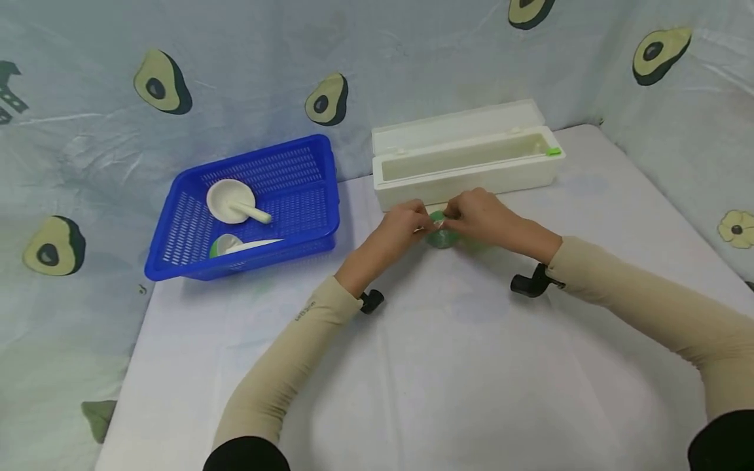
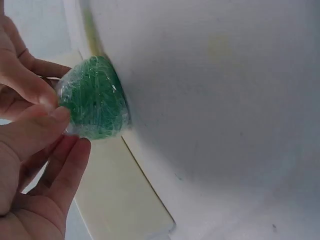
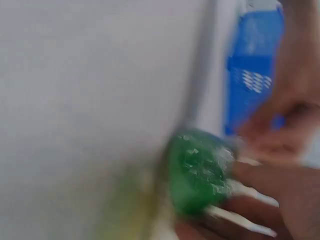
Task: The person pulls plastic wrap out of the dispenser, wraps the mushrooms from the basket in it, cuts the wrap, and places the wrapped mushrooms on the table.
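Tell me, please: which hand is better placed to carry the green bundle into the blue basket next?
Probably the left hand: it pinches the green bundle on the side nearer the blue basket. The right hand holds it from the opposite side and would likely have to reach farther.

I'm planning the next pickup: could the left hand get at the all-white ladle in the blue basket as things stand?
Probably, once it lets go: the left hand pinches the green wrapped bundle. The all-white ladle lies uncovered in the open-topped blue basket, off to the left.
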Motion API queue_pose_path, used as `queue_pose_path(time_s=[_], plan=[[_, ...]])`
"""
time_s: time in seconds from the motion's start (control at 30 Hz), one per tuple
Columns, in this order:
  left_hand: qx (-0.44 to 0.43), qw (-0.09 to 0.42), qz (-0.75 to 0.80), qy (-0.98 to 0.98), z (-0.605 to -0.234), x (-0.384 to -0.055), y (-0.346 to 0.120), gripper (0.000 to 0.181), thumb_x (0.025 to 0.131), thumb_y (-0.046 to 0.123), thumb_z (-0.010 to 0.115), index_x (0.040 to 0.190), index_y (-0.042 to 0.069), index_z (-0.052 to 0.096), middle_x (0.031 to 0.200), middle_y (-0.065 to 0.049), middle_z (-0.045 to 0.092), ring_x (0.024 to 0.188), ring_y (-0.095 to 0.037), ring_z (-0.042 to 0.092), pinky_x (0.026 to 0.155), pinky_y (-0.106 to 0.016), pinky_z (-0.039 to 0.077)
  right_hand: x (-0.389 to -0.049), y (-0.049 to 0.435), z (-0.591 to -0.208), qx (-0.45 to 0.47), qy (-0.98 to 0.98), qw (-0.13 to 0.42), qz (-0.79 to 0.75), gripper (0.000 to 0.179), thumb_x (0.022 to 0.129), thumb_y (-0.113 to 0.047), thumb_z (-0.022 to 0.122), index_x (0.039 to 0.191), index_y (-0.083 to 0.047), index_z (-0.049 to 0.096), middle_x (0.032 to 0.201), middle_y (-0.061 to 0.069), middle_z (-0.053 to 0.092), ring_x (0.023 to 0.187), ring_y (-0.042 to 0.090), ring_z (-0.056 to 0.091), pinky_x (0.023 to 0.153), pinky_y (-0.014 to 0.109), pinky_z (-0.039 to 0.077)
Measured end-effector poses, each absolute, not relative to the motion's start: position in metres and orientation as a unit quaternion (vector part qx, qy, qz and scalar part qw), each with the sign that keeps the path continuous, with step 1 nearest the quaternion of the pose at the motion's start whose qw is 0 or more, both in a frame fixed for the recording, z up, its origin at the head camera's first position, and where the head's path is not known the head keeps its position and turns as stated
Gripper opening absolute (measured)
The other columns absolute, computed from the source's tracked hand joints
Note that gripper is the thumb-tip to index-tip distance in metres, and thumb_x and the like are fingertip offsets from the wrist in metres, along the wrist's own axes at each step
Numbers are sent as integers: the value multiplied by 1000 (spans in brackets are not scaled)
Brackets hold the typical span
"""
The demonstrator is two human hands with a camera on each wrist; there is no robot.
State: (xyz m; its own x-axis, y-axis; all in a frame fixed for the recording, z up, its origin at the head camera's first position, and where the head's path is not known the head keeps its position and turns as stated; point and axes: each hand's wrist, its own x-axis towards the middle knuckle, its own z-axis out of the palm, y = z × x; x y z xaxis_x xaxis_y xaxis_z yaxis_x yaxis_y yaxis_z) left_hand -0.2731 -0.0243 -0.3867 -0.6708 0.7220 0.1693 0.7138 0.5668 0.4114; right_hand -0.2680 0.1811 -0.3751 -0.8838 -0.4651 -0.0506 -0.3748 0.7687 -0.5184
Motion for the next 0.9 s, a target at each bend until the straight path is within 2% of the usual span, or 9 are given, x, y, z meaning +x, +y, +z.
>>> queue_pose_path(time_s=[0.07, 0.2, 0.3, 0.37, 0.4, 0.5, 0.67, 0.8, 0.9], plan=[[421, 7, 224, 879, -390, -274, -25, 10, 93, 3, 72, 97, 4, 81, 97, -8, 65, 90, -19, 65, 74, -21, 53, -270, 186, -372, -230, 930, 120, -259, 26, 98, -13, 66, 113, 7, 74, 98, 17, 76, 72, 18, 63, 63, 32, 52], [453, -12, 220, 864, -394, -272, -29, 11, 95, 3, 70, 94, 2, 80, 97, -9, 63, 89, -20, 61, 73, -23, 51, -275, 190, -369, -225, 924, 148, -272, 24, 101, -14, 61, 105, 4, 76, 79, 9, 72, 64, 13, 54, 59, 27, 44], [474, -12, 209, 856, -394, -270, -33, 16, 96, -2, 66, 105, 0, 79, 103, -11, 63, 93, -21, 59, 76, -24, 50, -276, 187, -371, -210, 928, 139, -276, 24, 101, -18, 65, 100, 2, 78, 75, 8, 71, 61, 12, 51, 58, 26, 42], [479, -3, 212, 852, -393, -270, -36, 22, 97, -4, 64, 114, 1, 77, 107, -12, 65, 96, -21, 61, 79, -24, 51, -276, 186, -372, -207, 930, 129, -275, 23, 97, -18, 70, 106, 2, 78, 90, 11, 77, 70, 14, 62, 64, 30, 51], [471, 5, 226, 853, -393, -271, -38, 25, 96, -5, 65, 118, 2, 75, 107, -12, 67, 97, -20, 63, 81, -24, 52, -275, 186, -371, -205, 932, 125, -273, 23, 96, -18, 72, 107, 2, 78, 96, 12, 77, 75, 15, 66, 67, 31, 54], [414, 42, 310, 855, -395, -274, -40, 31, 95, -3, 68, 125, 2, 72, 108, -11, 73, 98, -19, 70, 84, -21, 55, -274, 186, -372, -205, 932, 120, -272, 22, 96, -18, 71, 103, 2, 78, 92, 12, 77, 74, 18, 66, 66, 33, 54], [338, 70, 423, 838, -404, -281, -36, 27, 91, 0, 73, 118, 1, 71, 110, -12, 73, 98, -22, 74, 84, -20, 57, -272, 189, -375, -207, 931, 114, -277, 19, 95, -17, 73, 99, 1, 79, 91, 11, 77, 72, 15, 63, 64, 30, 51], [359, 43, 387, 848, -405, -282, -32, 17, 90, 1, 75, 107, 3, 74, 107, -9, 72, 98, -20, 71, 86, -21, 55, -270, 188, -377, -218, 927, 107, -285, 16, 93, -17, 75, 92, -2, 79, 84, 8, 76, 66, 13, 58, 60, 28, 48], [390, 11, 339, 856, -403, -284, -27, 16, 90, 2, 76, 105, 6, 75, 109, -6, 69, 102, -20, 66, 89, -22, 52, -270, 185, -377, -226, 929, 94, -278, 19, 93, -16, 73, 79, -4, 74, 67, 2, 66, 57, 11, 45, 54, 24, 37]])
